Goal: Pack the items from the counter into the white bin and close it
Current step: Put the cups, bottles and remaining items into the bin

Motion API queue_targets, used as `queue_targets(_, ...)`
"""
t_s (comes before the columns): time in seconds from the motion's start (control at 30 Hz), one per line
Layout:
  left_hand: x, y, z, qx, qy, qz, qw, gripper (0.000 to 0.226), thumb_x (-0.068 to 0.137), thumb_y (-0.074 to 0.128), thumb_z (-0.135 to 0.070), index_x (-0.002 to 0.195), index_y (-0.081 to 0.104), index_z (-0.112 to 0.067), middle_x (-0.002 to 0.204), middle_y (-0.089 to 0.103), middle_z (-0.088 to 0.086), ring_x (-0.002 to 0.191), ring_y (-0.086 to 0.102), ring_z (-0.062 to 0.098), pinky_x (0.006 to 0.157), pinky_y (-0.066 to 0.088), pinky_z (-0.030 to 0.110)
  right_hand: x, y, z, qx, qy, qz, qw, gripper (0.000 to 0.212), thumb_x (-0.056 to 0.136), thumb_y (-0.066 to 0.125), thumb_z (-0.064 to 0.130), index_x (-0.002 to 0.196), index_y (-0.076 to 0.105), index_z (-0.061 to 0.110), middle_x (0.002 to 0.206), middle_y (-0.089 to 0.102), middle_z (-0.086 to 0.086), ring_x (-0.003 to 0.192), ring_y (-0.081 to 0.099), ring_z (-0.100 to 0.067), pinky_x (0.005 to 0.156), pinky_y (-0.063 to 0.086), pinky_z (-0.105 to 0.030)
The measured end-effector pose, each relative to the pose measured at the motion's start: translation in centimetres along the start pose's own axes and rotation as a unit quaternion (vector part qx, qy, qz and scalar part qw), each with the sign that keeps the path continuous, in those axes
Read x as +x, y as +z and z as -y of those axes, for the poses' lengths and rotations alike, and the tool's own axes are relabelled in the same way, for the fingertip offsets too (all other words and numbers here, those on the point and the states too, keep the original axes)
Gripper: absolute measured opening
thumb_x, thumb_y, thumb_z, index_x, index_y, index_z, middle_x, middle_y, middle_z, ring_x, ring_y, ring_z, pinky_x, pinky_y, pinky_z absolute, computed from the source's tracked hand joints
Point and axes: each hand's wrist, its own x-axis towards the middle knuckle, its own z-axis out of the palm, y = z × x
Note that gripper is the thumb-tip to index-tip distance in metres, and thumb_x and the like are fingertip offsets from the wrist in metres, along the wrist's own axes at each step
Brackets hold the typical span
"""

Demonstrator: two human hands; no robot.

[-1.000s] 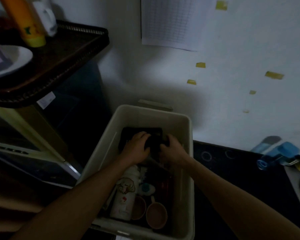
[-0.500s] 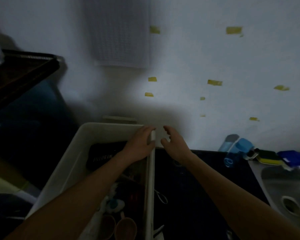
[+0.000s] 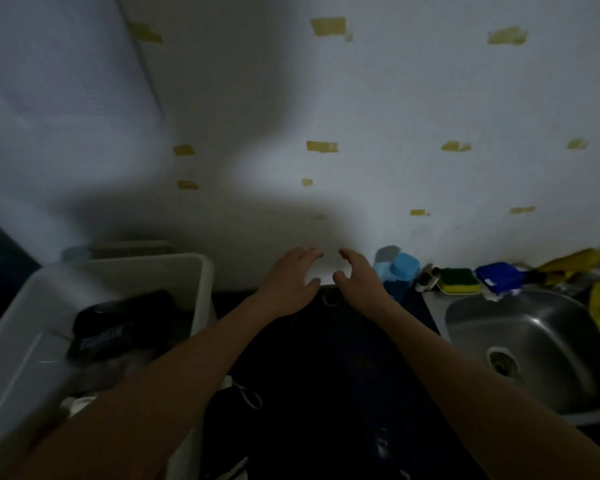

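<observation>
Reaching to the back edge of the counter (image 3: pixel 326 375), white bin (image 3: pixel 201 271) open alongside.
My left hand (image 3: pixel 291 282) and right hand (image 3: pixel 357 282) hover together, fingers spread and loosely curved, gripping nothing I can make out. The white bin sits at the left edge, near end hidden by my arm; lettering on the black pouch (image 3: pixel 118 323) inside is too blurred to read.

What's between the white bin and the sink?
Head view: dark counter, left hand and right hand above it, white cord loop beside the bin.
</observation>
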Motion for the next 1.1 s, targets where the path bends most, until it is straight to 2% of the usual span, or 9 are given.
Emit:
queue_targets(0.13,2.4,3.0,-2.7,-0.017,0.008,0.010,1.000,0.053,0.094,0.056,-0.026,0.144,0.041,-0.015,0.152,0.037,0.005,0.139,0.032,0.021,0.116,0.021,0.029,1.3,-2.6,-4.6,-0.045,0.021,-0.011,0.999,0.056,0.093,0.053,0.017,0.146,0.037,0.010,0.148,0.041,-0.013,0.134,0.039,-0.028,0.113,0.031,-0.036)
queue_targets(0.23,3.9,5.4,-4.3,-0.027,0.006,0.018,0.999,0.053,0.094,0.056,-0.023,0.144,0.042,-0.013,0.152,0.037,0.005,0.139,0.033,0.020,0.114,0.020,0.025,2.5,-4.6,-8.4,-0.109,0.036,-0.028,0.993,0.057,0.091,0.056,0.021,0.145,0.041,0.010,0.148,0.042,-0.013,0.135,0.036,-0.031,0.113,0.028,-0.040)
queue_targets(0.33,4.9,7.4,-5.2,-0.031,0.002,0.025,0.999,0.052,0.096,0.055,-0.025,0.144,0.041,-0.014,0.152,0.036,0.004,0.139,0.032,0.019,0.111,0.017,0.020,3.9,-6.2,-11.9,-0.204,0.043,-0.020,0.978,0.062,0.091,0.055,0.027,0.149,0.034,0.019,0.158,0.025,-0.011,0.146,0.019,-0.032,0.117,0.019,-0.044)
queue_targets(0.4,5.2,8.5,-5.4,-0.027,-0.002,0.039,0.999,0.052,0.096,0.054,-0.027,0.145,0.039,-0.017,0.155,0.032,0.002,0.142,0.028,0.017,0.113,0.016,0.022,4.7,-6.8,-13.5,-0.248,0.055,0.000,0.967,0.067,0.092,0.055,0.030,0.152,0.026,0.028,0.162,0.010,-0.008,0.149,0.005,-0.034,0.118,0.013,-0.050)
queue_targets(0.47,5.4,9.1,-5.4,-0.021,-0.004,0.056,0.998,0.053,0.097,0.053,-0.029,0.147,0.036,-0.019,0.157,0.028,0.001,0.145,0.024,0.017,0.117,0.016,0.026,5.4,-7.3,-14.4,-0.262,0.065,0.013,0.963,0.070,0.090,0.058,0.033,0.152,0.024,0.029,0.162,0.008,-0.008,0.148,0.005,-0.036,0.117,0.013,-0.051)
queue_targets(0.63,6.2,9.7,-4.8,-0.009,-0.019,0.075,0.997,0.053,0.097,0.053,-0.029,0.147,0.037,-0.019,0.157,0.029,0.001,0.145,0.025,0.018,0.120,0.019,0.032,6.5,-7.5,-15.7,-0.154,0.061,0.003,0.986,0.056,0.087,0.064,0.014,0.139,0.044,0.020,0.142,0.032,-0.017,0.125,0.040,-0.042,0.105,0.040,-0.049)
queue_targets(0.8,6.4,9.5,-3.7,-0.015,-0.025,0.080,0.996,0.054,0.097,0.052,-0.032,0.147,0.035,-0.022,0.156,0.029,-0.003,0.142,0.027,0.013,0.112,0.015,0.020,6.2,-6.5,-14.8,-0.138,0.013,-0.012,0.990,0.058,0.083,0.068,0.019,0.136,0.046,0.025,0.135,0.037,-0.013,0.119,0.039,-0.036,0.098,0.040,-0.043)
queue_targets(1.0,6.3,6.8,-3.0,-0.090,-0.050,0.075,0.992,0.056,0.096,0.053,-0.035,0.148,0.032,-0.027,0.154,0.031,-0.007,0.138,0.034,0.011,0.115,0.027,0.027,5.9,-6.0,-9.0,-0.043,-0.066,-0.038,0.996,0.063,0.074,0.062,0.041,0.133,0.046,0.031,0.125,0.047,-0.001,0.114,0.043,-0.019,0.091,0.040,-0.030)
queue_targets(1.1,5.4,4.5,-2.3,-0.121,-0.069,0.064,0.988,0.063,0.093,0.053,-0.043,0.149,0.029,-0.028,0.153,0.032,-0.007,0.136,0.036,0.010,0.112,0.033,0.030,5.4,-5.6,-5.3,-0.016,-0.104,-0.057,0.993,0.061,0.072,0.056,0.044,0.131,0.051,0.027,0.122,0.052,0.002,0.111,0.044,-0.014,0.091,0.039,-0.027)
